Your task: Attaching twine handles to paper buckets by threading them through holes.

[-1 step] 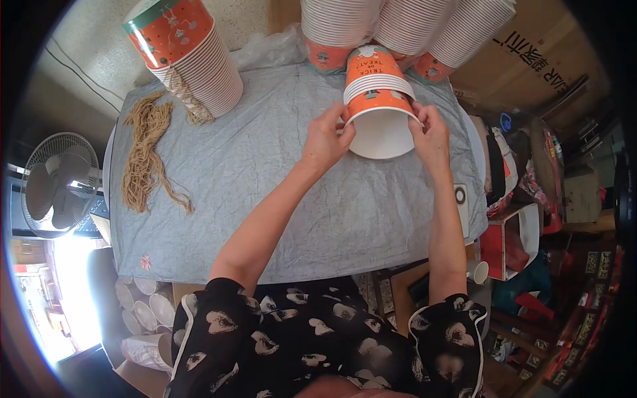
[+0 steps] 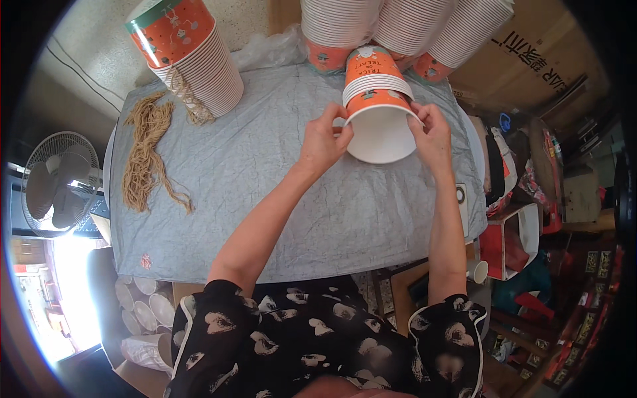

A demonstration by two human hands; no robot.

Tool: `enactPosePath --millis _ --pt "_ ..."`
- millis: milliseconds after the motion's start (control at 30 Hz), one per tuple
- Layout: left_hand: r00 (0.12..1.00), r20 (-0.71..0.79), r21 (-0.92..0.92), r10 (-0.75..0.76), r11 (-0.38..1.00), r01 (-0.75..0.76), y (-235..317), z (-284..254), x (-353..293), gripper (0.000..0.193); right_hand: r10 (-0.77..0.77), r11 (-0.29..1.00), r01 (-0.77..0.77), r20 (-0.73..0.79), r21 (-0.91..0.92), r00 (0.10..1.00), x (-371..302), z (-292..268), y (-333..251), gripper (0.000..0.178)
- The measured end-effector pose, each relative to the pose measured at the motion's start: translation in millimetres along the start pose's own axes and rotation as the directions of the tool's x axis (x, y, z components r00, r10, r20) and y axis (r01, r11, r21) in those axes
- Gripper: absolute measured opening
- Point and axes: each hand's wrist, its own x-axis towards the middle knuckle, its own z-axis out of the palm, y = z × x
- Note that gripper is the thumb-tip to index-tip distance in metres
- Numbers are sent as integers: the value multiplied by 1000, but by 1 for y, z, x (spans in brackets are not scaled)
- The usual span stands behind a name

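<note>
An orange paper bucket [image 2: 383, 136] with a white rim and white inside lies on its side, mouth toward me. Its base end sits within a short nested stack of matching buckets [image 2: 375, 64], which also lies on its side. On the left of the rim, my left hand [image 2: 325, 139] pinches it between thumb and fingers. My right hand [image 2: 432, 138] grips the same rim from the right. At the far left stands a tall stack of these buckets [image 2: 215, 73], with twine strands [image 2: 182, 86] hanging over it. A bundle of tan twine [image 2: 144, 156] rests nearby.
Plastic-wrapped bucket stacks [image 2: 342, 23] stand along the back edge. A grey cloth [image 2: 265, 186] covers the table. At its right edge lies a phone [image 2: 461, 205]. A cardboard box [image 2: 524, 73] is at the back right, and a fan [image 2: 61, 182] stands at the left.
Both hands have drawn the nearest bucket very slightly toward me, so more of it shows beyond the stack. The rest looks the same.
</note>
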Motion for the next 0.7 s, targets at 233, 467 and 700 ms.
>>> enactPosePath --millis 233,467,700 --pt "891 118 -271 -439 849 454 54 -78 -45 36 -7 918 -118 313 378 950 -35 -14 -77 71" --pt "836 147 -305 -529 780 547 70 -140 -97 38 -33 900 -168 447 402 894 -103 45 -75 126" --pt "816 107 -159 -569 800 579 88 -180 -144 41 157 858 -406 589 316 792 -151 77 -61 118"
